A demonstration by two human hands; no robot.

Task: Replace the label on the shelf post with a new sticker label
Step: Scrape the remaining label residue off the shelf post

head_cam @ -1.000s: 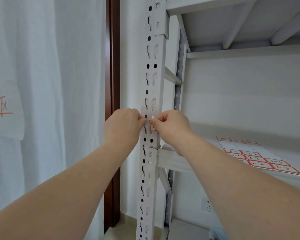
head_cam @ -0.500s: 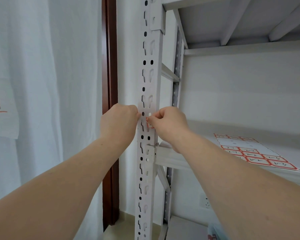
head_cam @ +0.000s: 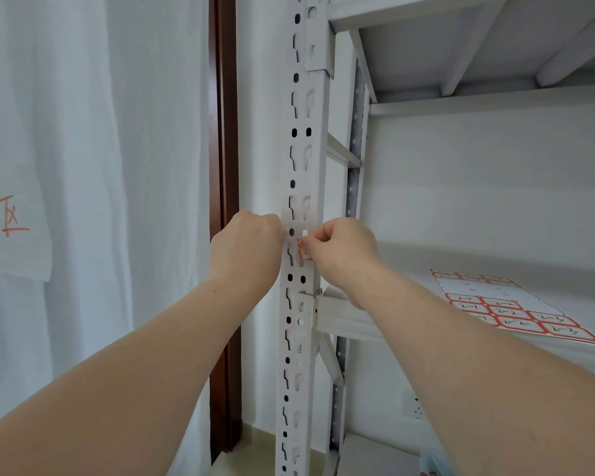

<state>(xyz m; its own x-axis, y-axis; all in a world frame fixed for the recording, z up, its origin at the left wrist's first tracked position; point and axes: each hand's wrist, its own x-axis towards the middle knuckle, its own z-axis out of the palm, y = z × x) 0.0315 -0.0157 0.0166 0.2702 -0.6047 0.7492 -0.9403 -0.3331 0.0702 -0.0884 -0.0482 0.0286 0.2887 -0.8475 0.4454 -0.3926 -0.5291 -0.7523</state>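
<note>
My right hand [head_cam: 340, 249] is curled, thumb and fingers pinching the red-edged label [head_cam: 304, 253] on the front of the post [head_cam: 303, 159], just above the shelf [head_cam: 339, 319]. My left hand [head_cam: 244, 249] is curled at the post's left edge. Its fingertips are hidden, so I can't tell its grip. The sticker sheet [head_cam: 516, 314] lies on the shelf.

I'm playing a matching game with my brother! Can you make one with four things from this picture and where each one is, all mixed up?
Things:
1. sticker sheet
2. red-edged label
3. brown door frame
4. red writing

Places:
A. at the right hand, on the shelf post
B. on the white cloth, far left
C. lying on the shelf, right side
D. just left of the shelf post

Pairs: 1-C, 2-A, 3-D, 4-B
</note>
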